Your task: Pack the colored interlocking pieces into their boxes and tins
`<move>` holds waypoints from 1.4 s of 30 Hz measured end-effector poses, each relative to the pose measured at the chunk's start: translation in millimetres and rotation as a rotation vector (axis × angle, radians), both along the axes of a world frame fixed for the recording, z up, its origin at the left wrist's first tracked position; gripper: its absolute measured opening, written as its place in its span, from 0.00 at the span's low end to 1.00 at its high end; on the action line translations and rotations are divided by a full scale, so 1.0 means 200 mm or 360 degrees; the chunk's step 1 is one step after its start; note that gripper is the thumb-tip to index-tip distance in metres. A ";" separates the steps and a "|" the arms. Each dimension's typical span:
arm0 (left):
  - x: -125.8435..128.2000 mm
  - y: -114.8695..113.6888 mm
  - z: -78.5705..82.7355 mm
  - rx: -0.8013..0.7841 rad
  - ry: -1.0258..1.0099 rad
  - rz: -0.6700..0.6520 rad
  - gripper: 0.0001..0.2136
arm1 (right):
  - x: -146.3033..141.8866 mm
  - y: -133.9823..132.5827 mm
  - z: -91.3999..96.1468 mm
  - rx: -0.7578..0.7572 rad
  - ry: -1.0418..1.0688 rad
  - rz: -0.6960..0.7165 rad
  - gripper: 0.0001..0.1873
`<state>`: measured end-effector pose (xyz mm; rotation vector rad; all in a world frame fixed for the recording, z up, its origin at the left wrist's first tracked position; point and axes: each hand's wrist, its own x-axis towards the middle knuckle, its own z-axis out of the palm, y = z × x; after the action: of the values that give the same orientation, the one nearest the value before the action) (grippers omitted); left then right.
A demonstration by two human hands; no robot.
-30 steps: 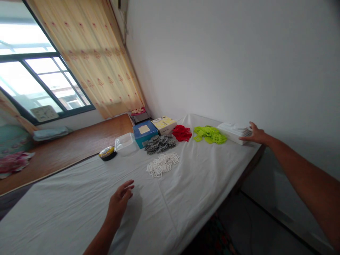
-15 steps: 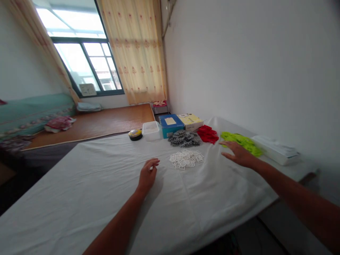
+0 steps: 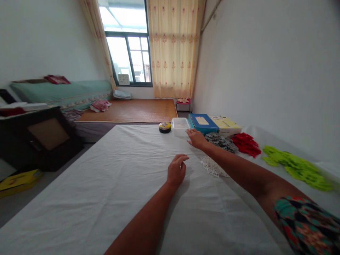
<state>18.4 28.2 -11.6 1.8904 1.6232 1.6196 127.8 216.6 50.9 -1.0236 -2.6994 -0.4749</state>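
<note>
My right hand (image 3: 196, 137) reaches across the white-sheeted table (image 3: 127, 177) with fingers stretched out, its fingertips at the near edge of a clear plastic box (image 3: 180, 126). My left hand (image 3: 176, 171) rests on the sheet with fingers loosely curled, holding nothing. A pile of white flat pieces (image 3: 212, 166) lies just right of it, partly hidden under my right forearm. Behind my right hand sit a grey pile (image 3: 221, 140), a red pile (image 3: 245, 144) and a yellow-green pile (image 3: 297, 164).
A blue box (image 3: 202, 122) and a yellowish box (image 3: 225, 124) stand at the table's far end, with a round black-and-yellow tin (image 3: 165, 127) left of the clear box. A wall runs along the right. A dark cabinet (image 3: 39, 136) and a bed stand at the left.
My right hand has left the white stack at the far right and swept left across the piles to the clear box. The view has turned left. My left hand has stayed on the sheet.
</note>
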 end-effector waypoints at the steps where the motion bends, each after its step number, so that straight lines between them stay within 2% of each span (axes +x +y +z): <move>1: 0.00 0.00 0.00 -0.0008 -0.0014 0.0007 0.20 | -0.08 0.04 0.00 0.0008 -0.0060 -0.0066 0.31; 4: 0.00 -0.01 0.00 -0.0019 -0.0034 0.0006 0.20 | -0.25 0.16 -0.02 0.0011 -0.0149 -0.0209 0.29; 6: 0.00 0.00 -0.01 -0.0021 -0.0035 -0.0015 0.21 | -0.31 0.21 -0.02 0.0005 -0.0158 -0.0252 0.24; 10: 0.02 0.00 -0.03 -0.0036 0.0023 -0.0083 0.21 | -0.34 0.25 0.00 0.0018 -0.0207 -0.0241 0.20; 13: 0.02 0.00 -0.03 -0.0038 0.0058 -0.0089 0.22 | -0.30 0.20 0.02 0.0035 -0.0255 -0.0155 0.18; 15: 0.03 0.00 -0.03 -0.0004 0.0058 -0.0069 0.22 | -0.26 0.12 0.04 0.0047 -0.0282 -0.0097 0.17; 18: 0.02 -0.02 0.02 0.0169 0.0074 -0.0031 0.22 | -0.14 -0.08 0.05 0.0138 -0.0292 0.0032 0.16; 21: -0.02 -0.05 0.12 0.0437 0.0097 0.0046 0.19 | 0.04 -0.35 0.06 0.0236 -0.0211 0.0212 0.16; 23: -0.07 -0.06 0.19 0.0546 0.0030 0.0181 0.17 | 0.18 -0.53 0.07 0.0226 -0.0134 0.0311 0.18; 26: -0.15 -0.05 0.25 0.0504 -0.0182 0.0379 0.15 | 0.38 -0.75 0.10 0.0149 -0.0003 0.0410 0.20; 29: -0.21 0.00 0.21 0.0242 -0.0359 0.0391 0.14 | 0.52 -0.85 0.14 0.0074 0.0234 0.0384 0.21; 32: -0.23 0.04 0.12 -0.0024 -0.0440 0.0312 0.14 | 0.59 -0.86 0.17 0.0033 0.0434 0.0301 0.21; 36: -0.19 0.07 0.04 -0.0159 -0.0389 0.0266 0.15 | 0.62 -0.81 0.20 0.0079 0.0593 0.0184 0.22; 40: -0.16 0.06 0.03 -0.0273 -0.0322 0.0285 0.19 | 0.64 -0.68 0.26 0.0138 0.0843 -0.0149 0.22; 42: -0.17 0.05 0.07 -0.0201 -0.0319 0.0333 0.21 | 0.63 -0.61 0.30 0.0138 0.1080 -0.0278 0.22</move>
<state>-14.9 38.6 2.3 1.4882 1.8365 1.6766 254.4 94.9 111.7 -1.1443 -1.9880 -0.2122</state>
